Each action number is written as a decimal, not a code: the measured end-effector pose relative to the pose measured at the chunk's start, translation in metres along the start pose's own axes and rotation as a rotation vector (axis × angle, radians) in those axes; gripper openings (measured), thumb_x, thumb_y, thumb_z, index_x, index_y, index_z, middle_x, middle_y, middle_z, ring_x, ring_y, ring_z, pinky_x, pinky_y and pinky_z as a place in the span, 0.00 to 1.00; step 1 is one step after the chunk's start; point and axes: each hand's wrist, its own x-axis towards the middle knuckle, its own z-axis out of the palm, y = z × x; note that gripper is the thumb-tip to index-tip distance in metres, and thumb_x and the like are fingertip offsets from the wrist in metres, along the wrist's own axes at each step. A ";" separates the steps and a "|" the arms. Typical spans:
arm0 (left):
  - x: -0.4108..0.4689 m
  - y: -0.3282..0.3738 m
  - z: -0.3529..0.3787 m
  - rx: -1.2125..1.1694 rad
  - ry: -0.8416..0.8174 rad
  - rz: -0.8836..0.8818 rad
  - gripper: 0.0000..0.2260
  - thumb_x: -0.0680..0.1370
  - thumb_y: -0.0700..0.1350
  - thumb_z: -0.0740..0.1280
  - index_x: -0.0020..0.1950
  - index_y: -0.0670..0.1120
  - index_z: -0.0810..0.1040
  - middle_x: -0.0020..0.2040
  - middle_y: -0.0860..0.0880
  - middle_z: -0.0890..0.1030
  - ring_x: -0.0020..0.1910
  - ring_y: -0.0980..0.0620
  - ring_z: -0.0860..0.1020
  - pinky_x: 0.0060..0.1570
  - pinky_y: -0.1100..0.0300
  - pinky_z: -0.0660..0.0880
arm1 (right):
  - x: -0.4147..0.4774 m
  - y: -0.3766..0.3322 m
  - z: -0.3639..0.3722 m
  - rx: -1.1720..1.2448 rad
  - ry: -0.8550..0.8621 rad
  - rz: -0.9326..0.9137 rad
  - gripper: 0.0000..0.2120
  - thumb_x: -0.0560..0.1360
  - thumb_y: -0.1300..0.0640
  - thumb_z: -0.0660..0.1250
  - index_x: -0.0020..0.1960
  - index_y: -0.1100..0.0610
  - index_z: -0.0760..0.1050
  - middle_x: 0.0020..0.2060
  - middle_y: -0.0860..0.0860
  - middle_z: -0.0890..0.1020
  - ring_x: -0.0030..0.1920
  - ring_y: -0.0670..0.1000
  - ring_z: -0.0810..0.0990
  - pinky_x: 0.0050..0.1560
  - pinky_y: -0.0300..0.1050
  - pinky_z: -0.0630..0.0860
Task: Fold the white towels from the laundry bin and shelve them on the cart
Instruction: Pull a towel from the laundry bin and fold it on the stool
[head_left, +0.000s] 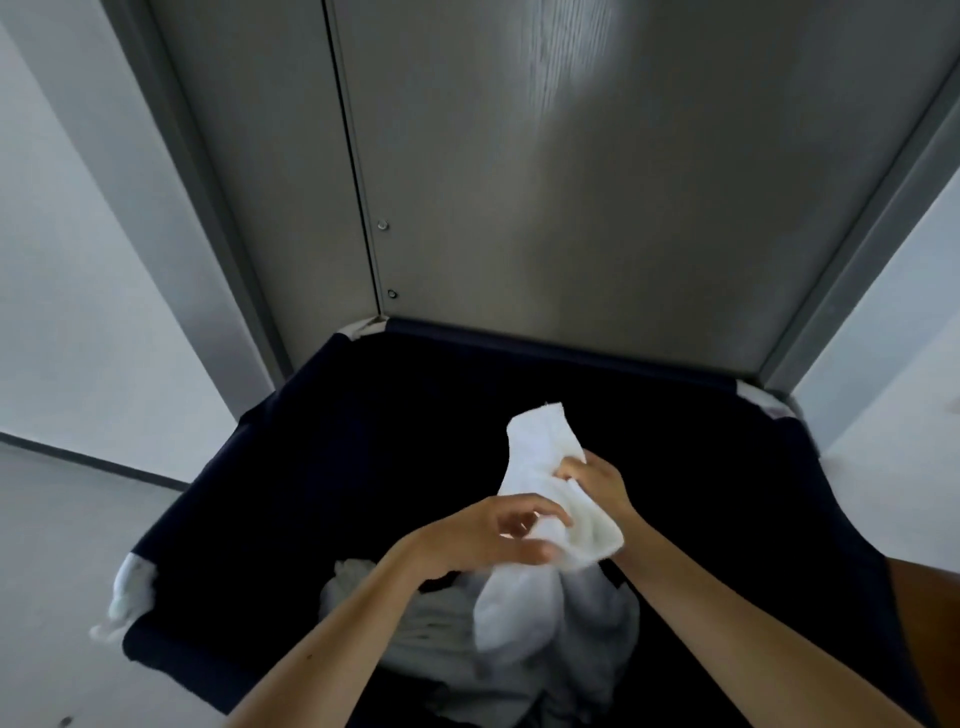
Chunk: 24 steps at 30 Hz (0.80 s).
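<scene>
Head view, largest first: grey door (571, 182) far beyond both hands. Directly beneath them, dark laundry bin (363, 415), with a heap of white towels (415, 623) under the wrists on the near side. Held above that heap, one white towel (540, 447), bunched, long axis from a free end above the right hand down to a tail below the left, contact with the heap unclear. Right hand (597, 488) curled round the upper part. Left hand (483, 535) pinching a fold just beside it, thumb against fingertips. Both equally near. Likely next: draw apart along that axis to find corners. No cart in sight.
</scene>
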 end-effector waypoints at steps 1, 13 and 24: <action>-0.001 -0.003 -0.005 -0.052 -0.035 -0.021 0.11 0.74 0.53 0.66 0.56 0.58 0.76 0.49 0.53 0.77 0.49 0.60 0.77 0.53 0.61 0.75 | -0.004 -0.002 -0.002 -0.029 0.005 -0.043 0.12 0.74 0.67 0.61 0.35 0.56 0.70 0.27 0.47 0.74 0.28 0.44 0.71 0.26 0.32 0.70; 0.046 0.003 -0.047 0.047 0.502 0.071 0.27 0.66 0.59 0.72 0.63 0.55 0.73 0.54 0.55 0.76 0.57 0.54 0.74 0.55 0.61 0.72 | -0.009 -0.014 -0.015 -0.029 -0.174 -0.220 0.10 0.60 0.65 0.63 0.29 0.51 0.76 0.26 0.45 0.75 0.29 0.43 0.74 0.32 0.35 0.71; 0.075 0.036 -0.059 -0.233 0.861 0.204 0.13 0.82 0.43 0.57 0.37 0.47 0.66 0.33 0.51 0.64 0.30 0.61 0.63 0.32 0.66 0.61 | 0.041 -0.016 -0.045 -0.863 0.020 -0.087 0.05 0.74 0.57 0.64 0.40 0.53 0.76 0.38 0.49 0.78 0.44 0.51 0.79 0.38 0.39 0.71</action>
